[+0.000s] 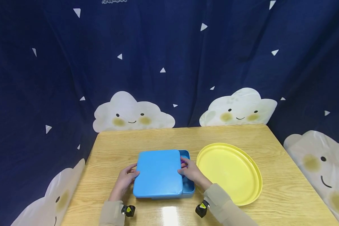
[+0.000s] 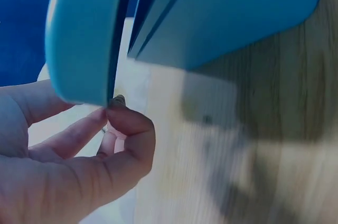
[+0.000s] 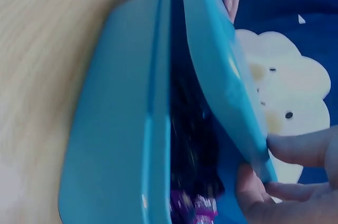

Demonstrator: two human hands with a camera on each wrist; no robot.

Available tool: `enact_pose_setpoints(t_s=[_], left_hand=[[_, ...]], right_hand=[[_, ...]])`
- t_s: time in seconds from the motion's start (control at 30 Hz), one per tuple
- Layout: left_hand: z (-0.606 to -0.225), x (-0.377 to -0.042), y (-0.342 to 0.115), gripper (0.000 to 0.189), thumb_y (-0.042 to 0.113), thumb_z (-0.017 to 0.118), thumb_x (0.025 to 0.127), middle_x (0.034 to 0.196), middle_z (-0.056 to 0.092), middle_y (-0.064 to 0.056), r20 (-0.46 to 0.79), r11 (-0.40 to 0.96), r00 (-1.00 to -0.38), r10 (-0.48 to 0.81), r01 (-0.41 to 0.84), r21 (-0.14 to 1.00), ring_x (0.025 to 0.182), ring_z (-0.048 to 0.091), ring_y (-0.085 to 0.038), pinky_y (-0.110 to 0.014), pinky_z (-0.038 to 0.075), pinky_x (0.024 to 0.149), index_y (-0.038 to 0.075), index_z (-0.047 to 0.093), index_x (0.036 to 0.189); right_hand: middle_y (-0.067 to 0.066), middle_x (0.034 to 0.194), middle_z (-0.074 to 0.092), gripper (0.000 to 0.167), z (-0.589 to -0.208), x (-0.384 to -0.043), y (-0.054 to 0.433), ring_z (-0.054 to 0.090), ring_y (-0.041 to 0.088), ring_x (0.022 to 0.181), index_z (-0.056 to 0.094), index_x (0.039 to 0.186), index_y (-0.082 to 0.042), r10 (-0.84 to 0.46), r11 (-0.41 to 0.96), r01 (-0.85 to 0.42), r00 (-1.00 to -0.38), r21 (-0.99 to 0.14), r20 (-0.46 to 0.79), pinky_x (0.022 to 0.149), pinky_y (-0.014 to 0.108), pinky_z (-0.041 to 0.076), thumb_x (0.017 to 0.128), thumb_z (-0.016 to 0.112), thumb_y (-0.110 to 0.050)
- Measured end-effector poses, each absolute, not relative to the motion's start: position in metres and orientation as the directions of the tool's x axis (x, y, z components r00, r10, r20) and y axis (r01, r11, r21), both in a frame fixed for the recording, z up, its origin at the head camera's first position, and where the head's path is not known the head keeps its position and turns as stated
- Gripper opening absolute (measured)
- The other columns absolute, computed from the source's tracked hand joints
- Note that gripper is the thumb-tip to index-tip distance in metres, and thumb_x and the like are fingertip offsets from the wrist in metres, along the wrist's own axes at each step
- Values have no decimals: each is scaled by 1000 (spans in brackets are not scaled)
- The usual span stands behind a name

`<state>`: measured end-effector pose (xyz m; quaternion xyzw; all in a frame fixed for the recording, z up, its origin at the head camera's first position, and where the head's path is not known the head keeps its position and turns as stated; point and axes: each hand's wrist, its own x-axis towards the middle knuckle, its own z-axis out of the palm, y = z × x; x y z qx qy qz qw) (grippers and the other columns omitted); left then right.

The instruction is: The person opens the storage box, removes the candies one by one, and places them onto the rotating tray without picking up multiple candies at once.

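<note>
A blue lid (image 1: 158, 172) is held above a matching blue box (image 1: 189, 187), shifted leftward so a strip of the box's inside shows at the right. My left hand (image 1: 125, 180) grips the lid's left edge, fingers and thumb bent round its rim (image 2: 84, 39). On the opposite side my right hand (image 1: 191, 171) pinches the lid's right edge between thumb and fingers. In the right wrist view, a gap separates lid and box wall (image 3: 113, 113). Shiny purple items (image 3: 203, 207) and dark things (image 3: 193, 145) lie inside, partly hidden by the lid.
A round yellow tray (image 1: 228, 172) lies on the wooden table (image 1: 124, 141), just right of the box. Behind the table hangs a dark blue curtain (image 1: 147, 47) with white triangles and smiling clouds.
</note>
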<state>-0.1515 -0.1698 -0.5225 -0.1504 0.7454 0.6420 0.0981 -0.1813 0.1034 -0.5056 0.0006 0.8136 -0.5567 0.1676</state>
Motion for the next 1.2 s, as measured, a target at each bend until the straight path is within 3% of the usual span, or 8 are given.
enact_pose_setpoints(t_s=[0.13,0.37,0.63,0.8,0.93,1.07,1.13,1.2], left_hand=[[-523,-147,-183,46,4,56,88,100,49,-12,-335,132,-934,-120,-350,927,79,50,-17,-28,46,65,-1,45,132],[-523,-135,-212,47,5,53,89,125,45,-19,-344,159,-927,-147,-365,917,105,50,-25,-30,49,84,-2,42,134],[-523,-123,-239,46,6,51,91,130,43,-26,-361,183,-914,-185,-393,901,118,42,-32,-30,45,92,-9,39,134],[-526,-119,-251,48,6,52,91,134,39,-28,-384,166,-895,-226,-423,891,122,40,-36,-39,38,100,-9,37,134],[-529,-117,-260,48,6,51,91,134,39,-29,-376,180,-894,-243,-423,888,120,42,-33,-24,45,91,-11,37,133],[-533,-115,-269,48,5,52,90,133,40,-29,-370,176,-894,-254,-419,891,106,51,-16,-8,44,73,-12,37,133],[-536,-114,-274,48,3,51,90,132,41,-30,-363,164,-896,-255,-410,897,95,52,-3,-7,42,71,-12,36,133],[-539,-113,-278,49,4,50,90,133,39,-30,-368,163,-894,-255,-415,895,96,52,-4,-8,42,72,-11,35,134]], right_hand=[[12,95,54,57,-506,-176,88,51,15,78,40,131,10,-181,347,155,-957,-925,-228,66,26,49,78,62,8],[10,90,52,59,-507,-171,61,46,9,69,40,130,13,-212,269,129,-959,-954,-189,58,17,43,75,60,12],[13,92,53,58,-506,-165,32,49,13,74,41,128,14,-248,242,93,-956,-966,-154,64,24,49,74,62,13],[15,92,52,57,-505,-161,16,46,13,71,42,128,14,-269,203,108,-950,-973,-162,62,24,46,74,60,15],[13,92,51,59,-503,-160,3,47,13,73,41,128,14,-283,218,99,-946,-971,-160,62,25,47,72,59,17],[11,95,53,61,-503,-160,-9,53,17,79,43,128,11,-284,303,71,-945,-950,-162,66,27,51,70,62,15],[11,97,53,62,-503,-160,-16,56,19,82,44,128,11,-283,334,63,-945,-940,-164,67,27,52,69,64,14],[11,99,54,63,-502,-160,-21,57,18,82,45,128,10,-288,363,48,-944,-931,-162,67,26,52,68,65,14]])
